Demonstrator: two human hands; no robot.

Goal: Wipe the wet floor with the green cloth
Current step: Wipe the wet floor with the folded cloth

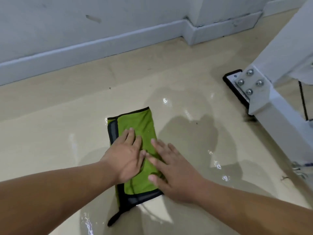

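Observation:
A folded green cloth (138,126) with black trim lies flat on the beige floor (50,133). My left hand (126,155) presses palm-down on the cloth's middle, fingers spread. Beside it my right hand (172,172) also lies flat, covering the cloth's right edge and partly resting on the floor. Water glistens on the floor to the right of the cloth (194,126) and in front of it near my forearms. A black loop sticks out from the cloth's near corner.
A white metal frame leg (274,106) with a bolted plate and a black foot pad (235,87) stands on the right. A grey-white wall with a skirting board (94,46) runs along the back.

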